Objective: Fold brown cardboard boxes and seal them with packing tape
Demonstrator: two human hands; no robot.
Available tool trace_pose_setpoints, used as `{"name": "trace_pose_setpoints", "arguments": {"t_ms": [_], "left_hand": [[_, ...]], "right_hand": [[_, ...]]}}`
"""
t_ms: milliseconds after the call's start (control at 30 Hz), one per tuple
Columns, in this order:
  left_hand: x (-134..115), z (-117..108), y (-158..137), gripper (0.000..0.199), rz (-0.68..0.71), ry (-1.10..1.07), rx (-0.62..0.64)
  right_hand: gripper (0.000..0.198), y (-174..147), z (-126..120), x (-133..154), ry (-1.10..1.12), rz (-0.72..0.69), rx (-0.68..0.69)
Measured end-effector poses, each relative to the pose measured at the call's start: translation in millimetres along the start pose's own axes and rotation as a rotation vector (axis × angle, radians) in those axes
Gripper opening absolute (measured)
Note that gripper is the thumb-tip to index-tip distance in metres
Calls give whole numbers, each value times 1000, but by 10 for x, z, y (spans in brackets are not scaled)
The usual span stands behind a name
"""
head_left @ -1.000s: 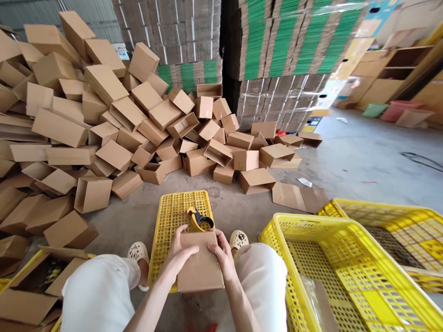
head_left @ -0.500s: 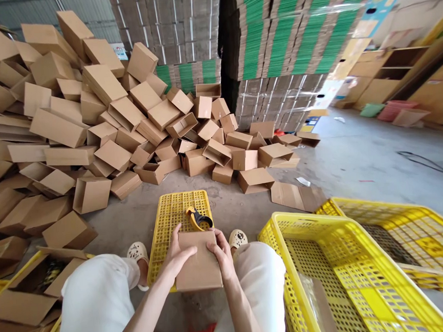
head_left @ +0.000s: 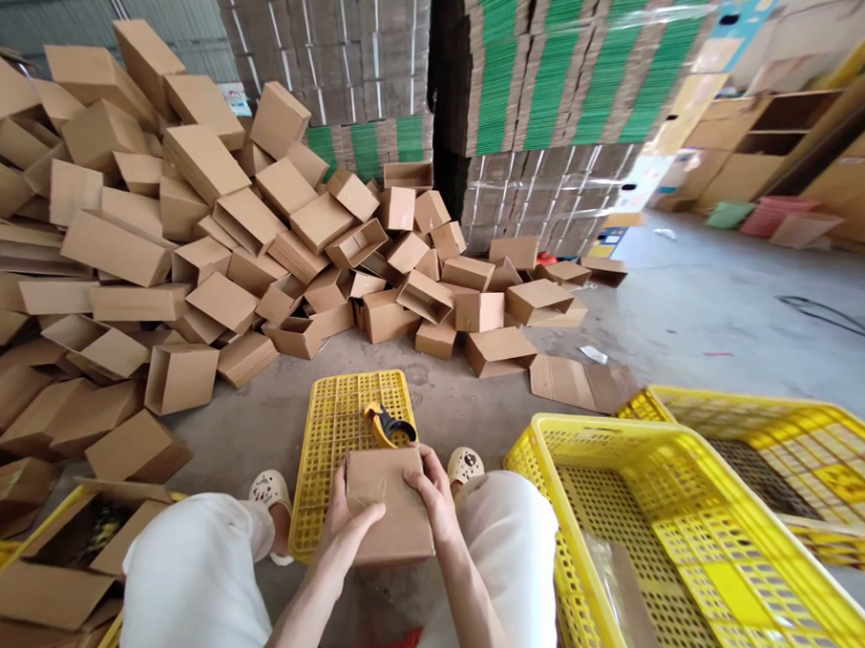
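Observation:
Between my knees I hold a small closed cardboard box (head_left: 393,526), its top facing up at me. My left hand (head_left: 347,521) grips its left side, with the thumb lying across the top. On the right side, my right hand (head_left: 434,486) wraps round the edge, thumb on the top face. Just beyond the box, a yellow-and-black tape dispenser (head_left: 389,426) rests on an upturned yellow plastic crate (head_left: 336,414). The box covers the near right part of that crate.
A large heap of cardboard boxes (head_left: 214,238) spreads ahead and left. Yellow baskets (head_left: 555,510) stand at my right; the nearest has a cardboard piece inside. An open carton (head_left: 47,594) sits by my left knee. Stacks of flattened cardboard (head_left: 558,80) rise behind.
My left hand has slid down along the box's left side, its fingers lower than before. The box has shifted very slightly; my right hand stays in about the same place.

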State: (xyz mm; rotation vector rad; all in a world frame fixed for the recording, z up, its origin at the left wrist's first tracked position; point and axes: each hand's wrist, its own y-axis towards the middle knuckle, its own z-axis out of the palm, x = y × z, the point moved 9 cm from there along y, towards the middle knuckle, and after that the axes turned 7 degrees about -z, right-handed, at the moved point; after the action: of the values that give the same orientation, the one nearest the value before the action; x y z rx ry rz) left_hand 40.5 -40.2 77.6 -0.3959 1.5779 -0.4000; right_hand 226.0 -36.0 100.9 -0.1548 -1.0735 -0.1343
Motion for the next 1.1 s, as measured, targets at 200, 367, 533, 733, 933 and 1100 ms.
{"name": "trace_pose_setpoints", "arguments": {"t_ms": [200, 367, 533, 733, 933, 1100], "left_hand": [[-187, 53, -16, 102, -30, -19, -10], [-168, 45, 11, 100, -33, 0, 0], [-59, 40, 41, 113, -48, -66, 54], [-29, 28, -2, 117, -70, -80, 72], [-128, 60, 9, 114, -71, -36, 50], [-331, 94, 137, 112, -12, 8, 29]], "right_hand": [[49, -23, 13, 35, -23, -20, -21], [50, -37, -10, 35, -42, -28, -36], [50, -53, -26, 35, -53, -28, -27], [51, -39, -31, 3, -46, -23, -34], [51, -50, -15, 2, -20, -9, -24], [52, -54, -25, -17, -17, 5, -25]]}}
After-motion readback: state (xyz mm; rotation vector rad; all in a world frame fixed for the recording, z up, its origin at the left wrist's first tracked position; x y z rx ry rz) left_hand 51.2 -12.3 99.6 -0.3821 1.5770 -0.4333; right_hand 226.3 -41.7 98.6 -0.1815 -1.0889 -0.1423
